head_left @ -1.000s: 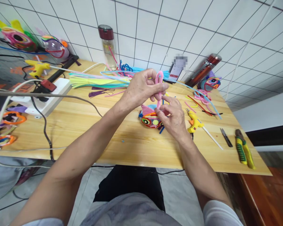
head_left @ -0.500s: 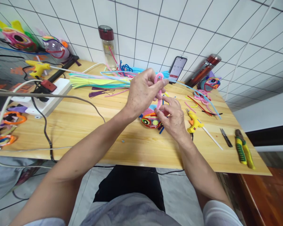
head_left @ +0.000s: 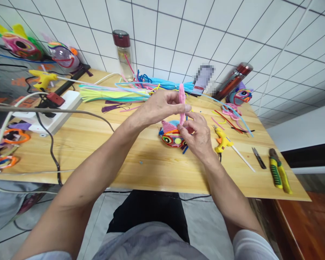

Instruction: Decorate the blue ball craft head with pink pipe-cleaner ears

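A pink pipe cleaner [head_left: 182, 94], bent into a narrow loop, stands upright between my hands. The thumb and fingers of my left hand [head_left: 162, 105] pinch it at mid-height. Lower down, my right hand [head_left: 196, 133] grips its bottom end between thumb and forefinger. Just below and behind the fingers is a colourful fish-like figure [head_left: 171, 140], with a round yellow-and-black eye, red and orange edging and a pink fin on top. My right hand covers the figure's right side, so whether the loop touches it cannot be seen.
Bundled pipe cleaners [head_left: 113, 93] lie along the back, near a glass bottle [head_left: 122, 54] and a phone [head_left: 203, 79]. On the right are a yellow glue gun [head_left: 222, 141], small snips [head_left: 259, 158] and pliers [head_left: 278, 171]. A power strip [head_left: 59, 112] with cables occupies the left.
My left hand has moved slightly down and its wrist has turned. The pink loop now shows edge-on and narrower. My right hand has hardly moved.
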Demonstrator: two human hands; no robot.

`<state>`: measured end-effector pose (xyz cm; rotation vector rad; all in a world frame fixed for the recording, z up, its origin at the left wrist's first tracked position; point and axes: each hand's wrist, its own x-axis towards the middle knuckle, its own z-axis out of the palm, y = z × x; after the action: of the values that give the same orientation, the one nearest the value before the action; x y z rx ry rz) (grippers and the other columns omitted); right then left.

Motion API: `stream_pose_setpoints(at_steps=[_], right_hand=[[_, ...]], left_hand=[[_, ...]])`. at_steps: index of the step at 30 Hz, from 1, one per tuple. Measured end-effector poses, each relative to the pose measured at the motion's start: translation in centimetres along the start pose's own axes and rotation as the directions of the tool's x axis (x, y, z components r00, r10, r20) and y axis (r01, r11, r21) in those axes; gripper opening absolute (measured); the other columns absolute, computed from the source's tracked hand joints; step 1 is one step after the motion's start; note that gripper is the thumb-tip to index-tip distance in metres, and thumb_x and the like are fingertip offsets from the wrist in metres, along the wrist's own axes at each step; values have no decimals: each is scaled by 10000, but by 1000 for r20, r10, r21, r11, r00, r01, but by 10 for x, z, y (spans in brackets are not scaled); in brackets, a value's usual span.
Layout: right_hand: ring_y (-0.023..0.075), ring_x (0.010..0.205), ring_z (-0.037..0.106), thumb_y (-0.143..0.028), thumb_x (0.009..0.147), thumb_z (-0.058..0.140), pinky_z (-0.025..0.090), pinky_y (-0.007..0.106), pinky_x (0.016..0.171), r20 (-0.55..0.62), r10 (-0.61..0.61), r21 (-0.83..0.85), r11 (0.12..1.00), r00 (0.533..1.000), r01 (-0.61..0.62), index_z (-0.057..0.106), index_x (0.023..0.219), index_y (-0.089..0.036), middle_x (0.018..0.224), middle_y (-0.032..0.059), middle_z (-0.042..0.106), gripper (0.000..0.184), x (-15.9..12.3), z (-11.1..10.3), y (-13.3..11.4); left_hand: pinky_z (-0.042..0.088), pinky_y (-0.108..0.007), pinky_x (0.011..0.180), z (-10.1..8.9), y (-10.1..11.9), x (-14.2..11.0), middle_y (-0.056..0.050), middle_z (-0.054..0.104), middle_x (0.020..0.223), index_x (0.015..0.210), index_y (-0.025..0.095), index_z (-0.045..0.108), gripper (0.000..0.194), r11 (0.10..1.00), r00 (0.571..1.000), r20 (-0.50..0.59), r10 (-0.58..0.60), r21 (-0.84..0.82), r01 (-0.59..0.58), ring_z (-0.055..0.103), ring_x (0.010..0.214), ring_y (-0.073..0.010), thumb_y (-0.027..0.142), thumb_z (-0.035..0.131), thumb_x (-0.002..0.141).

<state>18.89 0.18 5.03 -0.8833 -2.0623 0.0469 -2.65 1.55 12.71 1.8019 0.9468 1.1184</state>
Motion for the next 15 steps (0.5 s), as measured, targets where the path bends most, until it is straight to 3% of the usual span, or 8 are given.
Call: stream_pose_setpoints(at_steps=[7, 15], right_hand=[[319, 1269, 718, -333, 1019, 701, 542, 564, 1117, 26, -5, -12, 1000, 1000, 5, 700, 864, -257, 1377, 108, 776, 172, 0, -1, -1], [308, 1244, 718, -327, 1029, 677, 537, 549, 1103, 17, -17, 10, 1000, 1000, 16, 704, 875, -263, 1372, 97, 776, 169, 0, 0, -2]], left_hand=[[381, -249, 558, 7, 3, 1, 24, 568, 610, 718, 170, 658, 272, 996, 998, -36, -45, 71, 48, 513, 575, -98, 320, 721, 936], [383, -233, 562, 3, 5, 0, 8, 607, 623, 707, 157, 657, 428, 996, 987, 157, -39, 92, 24, 514, 571, -89, 468, 670, 1001]])
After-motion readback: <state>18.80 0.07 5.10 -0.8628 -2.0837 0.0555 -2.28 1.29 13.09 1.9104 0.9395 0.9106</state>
